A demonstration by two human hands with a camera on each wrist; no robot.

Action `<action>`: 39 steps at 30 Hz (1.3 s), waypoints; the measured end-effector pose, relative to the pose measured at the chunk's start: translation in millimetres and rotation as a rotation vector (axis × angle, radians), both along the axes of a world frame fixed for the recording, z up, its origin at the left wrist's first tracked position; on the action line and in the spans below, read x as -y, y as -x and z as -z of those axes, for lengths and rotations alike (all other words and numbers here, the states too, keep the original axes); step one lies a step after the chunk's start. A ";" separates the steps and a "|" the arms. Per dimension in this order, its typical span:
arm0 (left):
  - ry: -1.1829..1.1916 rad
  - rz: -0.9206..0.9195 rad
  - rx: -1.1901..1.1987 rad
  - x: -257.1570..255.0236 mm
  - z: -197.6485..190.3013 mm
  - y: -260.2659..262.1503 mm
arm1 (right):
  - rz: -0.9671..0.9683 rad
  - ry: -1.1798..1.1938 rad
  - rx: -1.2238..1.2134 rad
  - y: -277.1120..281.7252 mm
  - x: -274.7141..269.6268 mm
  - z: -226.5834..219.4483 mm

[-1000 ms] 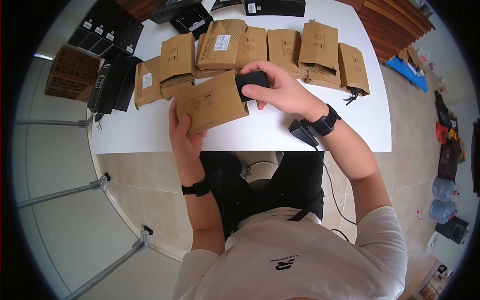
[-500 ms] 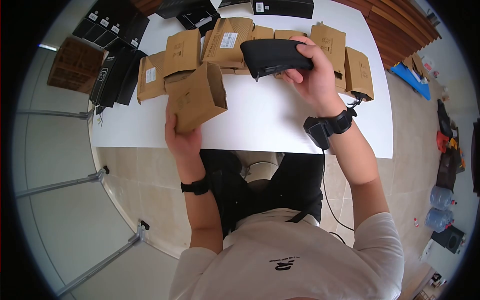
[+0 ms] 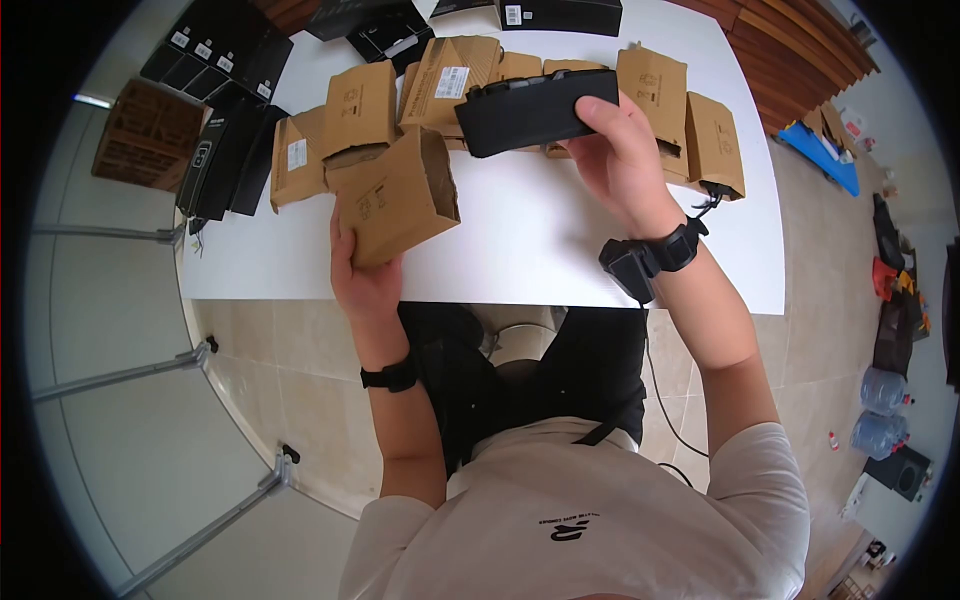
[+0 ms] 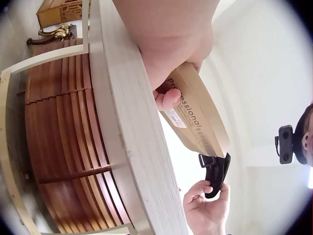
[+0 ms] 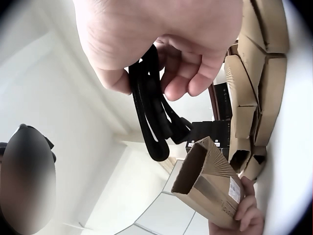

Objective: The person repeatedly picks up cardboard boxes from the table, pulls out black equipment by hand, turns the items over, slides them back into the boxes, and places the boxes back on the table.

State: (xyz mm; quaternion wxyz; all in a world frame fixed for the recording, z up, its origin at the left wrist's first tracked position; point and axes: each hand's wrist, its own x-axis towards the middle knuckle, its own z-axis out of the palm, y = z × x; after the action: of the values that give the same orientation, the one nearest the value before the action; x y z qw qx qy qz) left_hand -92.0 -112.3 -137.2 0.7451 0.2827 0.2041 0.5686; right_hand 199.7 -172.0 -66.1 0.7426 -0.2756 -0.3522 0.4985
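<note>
My left hand [image 3: 367, 270] grips a brown cardboard box [image 3: 392, 200] above the table's front left part, its open end facing right. In the right wrist view the opening of this box [image 5: 215, 188] looks dark inside. My right hand [image 3: 625, 160] pinches a black strap-like item [image 3: 530, 112] between thumb and fingers, up and to the right of the box and apart from it. Looped bands and a buckle show on the black item [image 5: 149, 110] in the right wrist view. Printed lettering and a white label face the left wrist camera on the box [image 4: 195, 115].
Several brown boxes [image 3: 360, 108] lie in a row across the white table [image 3: 500, 240]. Black boxes [image 3: 222, 160] stand at the left, with more black boxes [image 3: 560, 16] along the back. A black cable [image 3: 652, 370] hangs from the device at my right wrist.
The black item came out of the box's open end and moved right and up, then turned over in my right hand. The box shifted slightly left and tilted in my left hand.
</note>
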 end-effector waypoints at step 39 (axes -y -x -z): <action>-0.126 0.068 -0.090 3.5 -10.5 -7.0 | -0.512 0.366 0.302 6.0 8.0 -9.8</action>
State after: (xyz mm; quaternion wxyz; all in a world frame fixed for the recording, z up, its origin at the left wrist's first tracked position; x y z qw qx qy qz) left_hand -85.0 -115.8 -126.6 0.7347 0.3611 0.1914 0.5415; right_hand 193.7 -179.9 -56.3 0.4714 -0.3775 -0.4206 0.6770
